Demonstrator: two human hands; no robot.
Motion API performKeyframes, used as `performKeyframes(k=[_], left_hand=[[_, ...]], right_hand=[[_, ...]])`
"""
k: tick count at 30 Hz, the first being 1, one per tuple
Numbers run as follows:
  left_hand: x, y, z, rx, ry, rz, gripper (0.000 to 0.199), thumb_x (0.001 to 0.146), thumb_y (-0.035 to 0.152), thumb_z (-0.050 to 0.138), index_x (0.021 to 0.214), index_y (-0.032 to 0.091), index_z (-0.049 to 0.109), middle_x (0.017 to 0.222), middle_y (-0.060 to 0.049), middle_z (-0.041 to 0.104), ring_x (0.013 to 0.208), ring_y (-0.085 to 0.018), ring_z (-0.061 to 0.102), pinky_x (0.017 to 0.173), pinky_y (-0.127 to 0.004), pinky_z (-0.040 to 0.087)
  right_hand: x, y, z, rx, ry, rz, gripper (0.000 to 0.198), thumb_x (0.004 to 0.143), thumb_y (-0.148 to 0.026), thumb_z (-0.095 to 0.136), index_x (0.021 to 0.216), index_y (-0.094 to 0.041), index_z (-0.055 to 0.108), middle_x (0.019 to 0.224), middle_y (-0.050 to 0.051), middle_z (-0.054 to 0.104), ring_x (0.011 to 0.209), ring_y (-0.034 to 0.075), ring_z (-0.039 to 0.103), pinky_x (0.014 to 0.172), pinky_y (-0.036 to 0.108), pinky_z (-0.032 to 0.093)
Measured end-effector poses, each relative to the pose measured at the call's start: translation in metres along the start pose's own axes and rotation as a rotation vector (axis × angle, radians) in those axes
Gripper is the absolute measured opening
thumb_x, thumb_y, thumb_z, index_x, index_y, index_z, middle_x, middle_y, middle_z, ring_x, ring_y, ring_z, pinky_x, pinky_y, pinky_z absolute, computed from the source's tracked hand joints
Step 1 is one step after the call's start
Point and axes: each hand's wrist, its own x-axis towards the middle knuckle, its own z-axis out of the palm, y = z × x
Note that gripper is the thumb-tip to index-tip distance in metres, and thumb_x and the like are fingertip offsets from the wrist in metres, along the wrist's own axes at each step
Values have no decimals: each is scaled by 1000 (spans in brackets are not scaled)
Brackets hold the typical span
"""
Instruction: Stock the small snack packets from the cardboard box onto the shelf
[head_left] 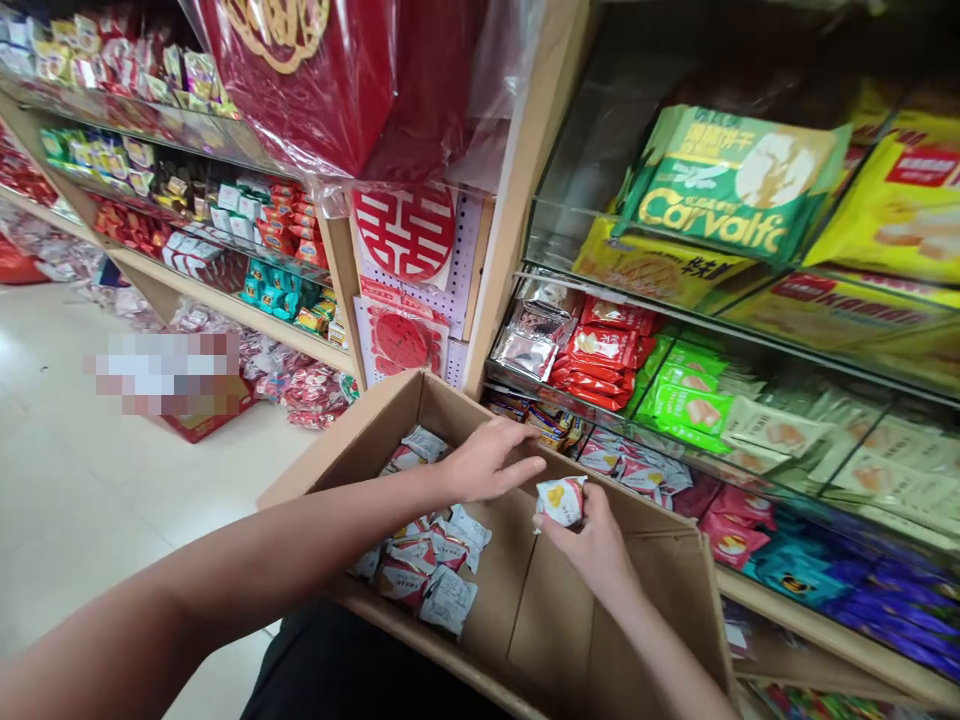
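A small white snack packet [561, 500] with a yellow picture on its face is held in the right hand [592, 545], whose grip is closed around the packet's lower half only; the packet sits just above the far right part of an open cardboard box [555, 600], close to the front rail of the shelf [825, 625]. The left hand [487, 462] is held over the middle of the box, fingers loosely extended, with nothing seen in its grip; its fingertips lie just beside the held packet without clearly touching it.

More wrapped packets [427, 570] are heaped in the left half of the box, while the right half is bare cardboard. Red snack bags [604, 350] and green biscuit packs [686, 405] are stacked in the glass-fronted compartments of the shelf behind.

Several risks are judged from this. The packet is pinched low, so it could be tipped out of the fingers and dropped back into the box or onto the floor. The box appears to be balanced on the person's lap, tilted, and with its weight on one side it could be slid or upset if a forearm is leaned on the rim. The shelf compartments nearest the hands are already crowded, so neighbouring packets could be pushed out of place or crushed.
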Motion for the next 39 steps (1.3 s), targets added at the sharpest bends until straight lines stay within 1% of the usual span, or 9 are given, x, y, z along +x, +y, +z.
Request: performKeyframes(k=[4, 8, 12, 17, 25, 29, 31, 35, 39], left_hand=[[-7, 15, 28, -519, -124, -240, 45, 74, 48, 55, 101, 13, 47, 82, -5, 60, 69, -13, 56, 61, -25, 44], [-7, 14, 39, -775, -219, -402, 49, 63, 57, 61, 80, 13, 46, 63, 2, 54, 53, -8, 48, 50, -22, 38], [-6, 14, 37, -835, -200, -411, 52, 58, 56, 65, 80, 13, 46, 64, 3, 52, 58, -7, 47, 53, -21, 35], [-6, 15, 36, -887, -189, -409, 63, 59, 51, 68, 102, 15, 40, 65, 7, 51, 55, -5, 44, 53, -20, 33], [-9, 6, 43, -831, -241, -472, 64, 59, 49, 69, 103, 14, 39, 62, 5, 54, 51, -7, 46, 49, -20, 32], [-10, 5, 42, -707, -283, -479, 48, 69, 35, 64, 105, 14, 39, 62, 5, 54, 49, -7, 45, 47, -19, 33], [-6, 5, 32, -517, -217, -397, 35, 78, 29, 53, 108, 15, 41, 69, 1, 57, 55, -10, 50, 53, -22, 39], [5, -3, 1, 192, -55, -15, 24, 82, 25, 46, 105, 18, 51, 95, -6, 58, 93, -19, 52, 87, -38, 35], [10, -18, -12, 598, -88, 78, 40, 77, 32, 56, 114, 18, 48, 109, -8, 53, 103, -24, 44, 97, -46, 22]], right_hand=[[-11, -14, -3, 229, 63, -37, 47, 62, -43, 69, 94, -22, 42, 86, 1, 60, 74, 18, 57, 65, 29, 45], [-15, -14, -2, 441, 13, -60, 35, 74, -46, 59, 93, -19, 50, 85, 2, 60, 75, 16, 55, 67, 26, 44], [-14, -16, 2, 636, 139, 28, 32, 77, -49, 54, 86, -18, 54, 75, 0, 60, 61, 13, 53, 54, 22, 40], [-10, -22, 9, 937, 329, 225, 35, 69, -50, 62, 78, -17, 55, 68, 0, 60, 58, 13, 54, 54, 23, 42], [-14, -17, 17, 1046, 294, 342, 43, 61, -51, 68, 81, -15, 57, 71, 2, 64, 61, 15, 58, 56, 25, 46], [-16, -16, 13, 952, 48, 216, 47, 62, -42, 71, 97, -16, 54, 82, 4, 64, 71, 16, 60, 64, 27, 47], [-10, -12, -3, 846, 132, 148, 59, 59, -37, 74, 107, -17, 48, 86, 4, 64, 71, 16, 60, 64, 26, 47], [15, 16, -63, 498, 592, 102, 75, 54, -40, 74, 117, -20, 40, 70, 0, 60, 55, 13, 55, 50, 22, 42], [39, 53, -119, 114, 388, 35, 42, 61, -46, 64, 91, -18, 59, 75, 4, 62, 68, 17, 55, 59, 26, 43]])
